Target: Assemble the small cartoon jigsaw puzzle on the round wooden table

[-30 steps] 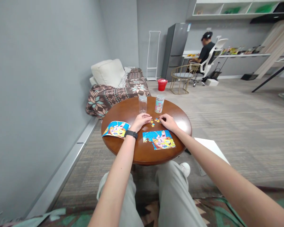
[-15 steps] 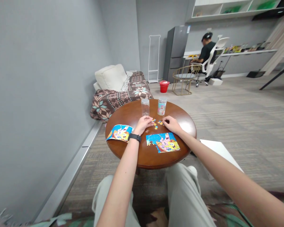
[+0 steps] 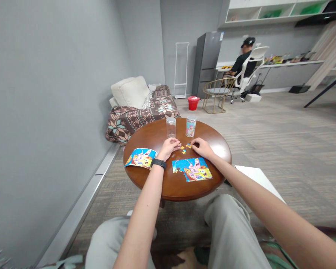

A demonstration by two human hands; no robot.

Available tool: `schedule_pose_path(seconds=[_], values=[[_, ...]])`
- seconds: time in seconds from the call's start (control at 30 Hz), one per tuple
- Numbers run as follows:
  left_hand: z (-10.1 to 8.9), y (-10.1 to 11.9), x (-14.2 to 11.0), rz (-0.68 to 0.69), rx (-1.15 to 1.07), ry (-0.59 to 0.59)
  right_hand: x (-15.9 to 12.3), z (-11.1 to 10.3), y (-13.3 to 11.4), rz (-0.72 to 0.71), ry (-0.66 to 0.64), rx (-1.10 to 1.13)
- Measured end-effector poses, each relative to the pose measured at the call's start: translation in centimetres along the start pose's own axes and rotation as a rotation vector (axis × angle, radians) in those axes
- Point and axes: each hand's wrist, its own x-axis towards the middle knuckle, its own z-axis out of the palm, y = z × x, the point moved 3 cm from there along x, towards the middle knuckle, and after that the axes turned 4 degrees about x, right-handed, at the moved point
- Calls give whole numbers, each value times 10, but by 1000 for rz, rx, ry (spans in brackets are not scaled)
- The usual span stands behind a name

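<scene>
The head-worn camera looks forward and down from above the person's lap, past the legs [image 3: 232,231], onto the round wooden surface [image 3: 168,188]. It sits close to the left hand [image 3: 168,147] and right hand [image 3: 202,147], while its wide angle also takes in the grey wall [image 3: 58,112] on the left and a distant refrigerator [image 3: 206,63].

Jar label [image 3: 190,127], puzzle picture sheet [image 3: 140,158]: nothing legible.

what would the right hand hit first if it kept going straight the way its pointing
The right hand would likely meet the small loose jigsaw pieces just past its fingertips first, though depth is hard to judge from this view.
</scene>
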Motion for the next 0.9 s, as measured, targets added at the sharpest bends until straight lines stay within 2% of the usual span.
schedule_pose_path(seconds=[0.23,0.4,0.6,0.77,0.9], values=[[-2,-3,2,36,-12,23,0,2,-2,-55,-71,1],[-2,-2,1,47,32,-7,1,3,4,-52,-31,-6],[-3,-1,2,34,99,24,1,3,7,-59,4,-36],[1,1,0,3,61,-41,1,4,4,-63,-29,-25],[1,1,-2,-33,73,-63,1,2,2,-64,8,9]])
